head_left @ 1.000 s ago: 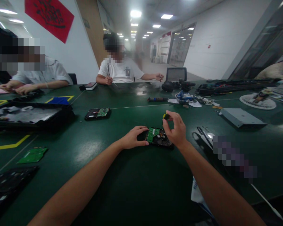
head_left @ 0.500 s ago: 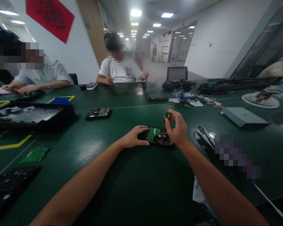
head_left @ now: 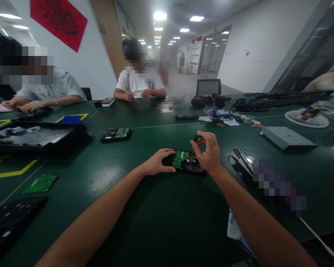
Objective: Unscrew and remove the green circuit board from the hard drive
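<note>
A black hard drive with a green circuit board [head_left: 181, 158] lies on the dark green table in front of me. My left hand [head_left: 159, 162] grips its left end between thumb and fingers. Above its right part, my right hand [head_left: 208, 149] holds a small screwdriver [head_left: 196, 137] with a yellow and dark handle, its thin shaft pointing down at the drive. Where the tip meets the drive is too small to make out. Another hard drive [head_left: 116, 134] sits farther back on the left.
On the left are a black tray [head_left: 39, 137], a green circuit board [head_left: 41, 183] and a black part [head_left: 13, 218]. A grey metal box [head_left: 288, 138] and a white fan grille [head_left: 306, 118] stand right. Two people sit across the table, another at far right.
My right hand and the screwdriver handle have shifted slightly left, and the handle has turned a little. My left hand and the drive stay put. The person opposite has brought one hand down towards the other.
</note>
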Demonstrator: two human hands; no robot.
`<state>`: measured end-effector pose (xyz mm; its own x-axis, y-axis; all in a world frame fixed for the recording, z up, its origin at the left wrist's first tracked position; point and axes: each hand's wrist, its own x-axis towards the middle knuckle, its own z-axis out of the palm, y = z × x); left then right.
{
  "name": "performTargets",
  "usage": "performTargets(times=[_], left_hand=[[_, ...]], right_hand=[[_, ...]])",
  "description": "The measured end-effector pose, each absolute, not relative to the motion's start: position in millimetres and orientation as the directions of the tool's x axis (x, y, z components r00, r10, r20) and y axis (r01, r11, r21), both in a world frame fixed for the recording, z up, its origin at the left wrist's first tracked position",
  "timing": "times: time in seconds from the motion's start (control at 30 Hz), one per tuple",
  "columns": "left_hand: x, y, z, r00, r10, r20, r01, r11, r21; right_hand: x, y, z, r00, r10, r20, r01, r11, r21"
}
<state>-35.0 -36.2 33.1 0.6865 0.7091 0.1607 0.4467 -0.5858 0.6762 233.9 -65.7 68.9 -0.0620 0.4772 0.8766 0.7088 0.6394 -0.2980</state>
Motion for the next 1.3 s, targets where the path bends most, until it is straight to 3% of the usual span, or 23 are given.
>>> performTargets(times=[1.3], left_hand=[[-34.1,-38.4,34.9,0.691,0.705,0.159,0.47,-0.606,0.642]], right_hand=[[233.8,-65.2,68.1,-0.074,0.511,0.856,0.71,0.63,-0.314]])
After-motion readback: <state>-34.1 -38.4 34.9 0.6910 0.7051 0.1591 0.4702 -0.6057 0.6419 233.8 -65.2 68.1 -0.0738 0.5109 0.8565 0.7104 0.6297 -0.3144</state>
